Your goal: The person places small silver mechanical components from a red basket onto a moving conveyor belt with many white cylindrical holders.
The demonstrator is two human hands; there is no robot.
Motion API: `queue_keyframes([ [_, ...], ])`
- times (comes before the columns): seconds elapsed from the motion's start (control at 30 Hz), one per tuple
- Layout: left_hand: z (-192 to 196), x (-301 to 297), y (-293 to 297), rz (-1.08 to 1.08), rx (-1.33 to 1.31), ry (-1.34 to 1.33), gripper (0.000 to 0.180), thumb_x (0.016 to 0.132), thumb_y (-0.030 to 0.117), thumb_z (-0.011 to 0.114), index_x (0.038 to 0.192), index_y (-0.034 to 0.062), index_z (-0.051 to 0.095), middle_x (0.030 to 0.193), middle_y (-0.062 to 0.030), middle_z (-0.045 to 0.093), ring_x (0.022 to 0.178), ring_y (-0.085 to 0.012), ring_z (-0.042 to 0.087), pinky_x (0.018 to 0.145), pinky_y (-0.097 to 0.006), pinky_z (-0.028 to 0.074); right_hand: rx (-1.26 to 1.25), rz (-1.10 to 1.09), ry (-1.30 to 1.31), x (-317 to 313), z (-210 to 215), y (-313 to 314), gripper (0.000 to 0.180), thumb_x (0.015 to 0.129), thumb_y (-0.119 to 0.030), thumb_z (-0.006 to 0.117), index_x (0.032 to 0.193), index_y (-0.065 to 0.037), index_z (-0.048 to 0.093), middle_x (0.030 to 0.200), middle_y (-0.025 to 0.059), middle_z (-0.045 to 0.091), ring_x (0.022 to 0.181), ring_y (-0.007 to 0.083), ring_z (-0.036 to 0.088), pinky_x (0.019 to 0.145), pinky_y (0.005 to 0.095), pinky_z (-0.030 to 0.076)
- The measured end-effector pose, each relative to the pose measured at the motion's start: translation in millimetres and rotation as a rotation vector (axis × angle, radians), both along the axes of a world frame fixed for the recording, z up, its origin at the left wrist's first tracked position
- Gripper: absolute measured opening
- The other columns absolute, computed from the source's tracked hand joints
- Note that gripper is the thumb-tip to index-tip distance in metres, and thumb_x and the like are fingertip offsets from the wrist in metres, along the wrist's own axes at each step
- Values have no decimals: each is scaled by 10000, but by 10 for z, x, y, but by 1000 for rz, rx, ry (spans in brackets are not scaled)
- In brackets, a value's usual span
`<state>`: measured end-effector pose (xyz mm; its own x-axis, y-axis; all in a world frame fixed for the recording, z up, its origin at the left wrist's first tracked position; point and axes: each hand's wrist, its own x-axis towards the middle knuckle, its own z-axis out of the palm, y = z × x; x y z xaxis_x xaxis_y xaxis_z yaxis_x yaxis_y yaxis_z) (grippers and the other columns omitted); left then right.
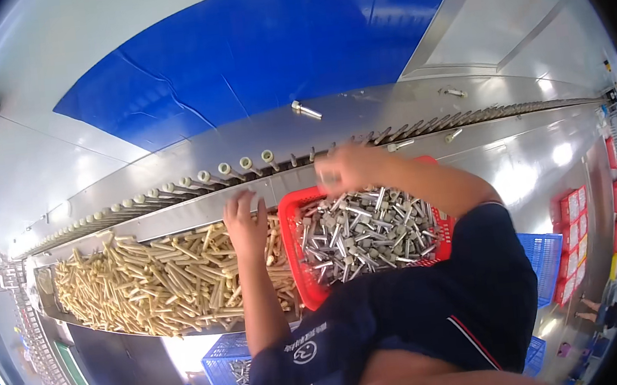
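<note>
My left hand (243, 216) is raised over the edge of a long metal trough (47, 291) heaped with tan tubes (164, 283). Its thumb stands apart from the fingers, and nothing shows in it. Above the far side of a red plastic basket (303, 272), my right hand (347, 168) is close to a row of upright metal pins (393, 134). Motion smears its fingers, so any held thing is hidden. Silvery metal bolts (365, 231) with grey heads fill the basket. To the left, pale flared tubes (225, 169) stand in the same row.
A bolt (306, 110) lies on the metal ledge beyond the row, and another piece (454, 92) lies farther right. A blue sheet (256, 48) covers part of the back panel. Blue crates (221, 367) stand below the trough; red-and-white boxes (572, 236) are stacked at right.
</note>
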<state>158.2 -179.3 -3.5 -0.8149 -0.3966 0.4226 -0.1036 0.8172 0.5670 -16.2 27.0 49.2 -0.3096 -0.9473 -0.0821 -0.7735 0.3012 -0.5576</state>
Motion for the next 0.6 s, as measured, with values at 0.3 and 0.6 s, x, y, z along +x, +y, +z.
queue_keyframes([
  [0.3,-142,-659,-254,205,128,346,190,791,51,621,979,32,602,1120,-157,568,1022,-341,545,855,-412,430,-321,-178,394,235,-390,-439,576,748,-398,688,1194,-83,505,1165,170,497,1109,329,479,903,446,414],
  [0.6,-529,625,-205,154,198,66,123,797,0,589,917,-5,615,969,-155,597,928,-317,570,803,-382,454,26,-241,-183,-156,120,-269,361,807,-398,650,856,-61,534,721,117,605,676,272,624,569,412,487],
])
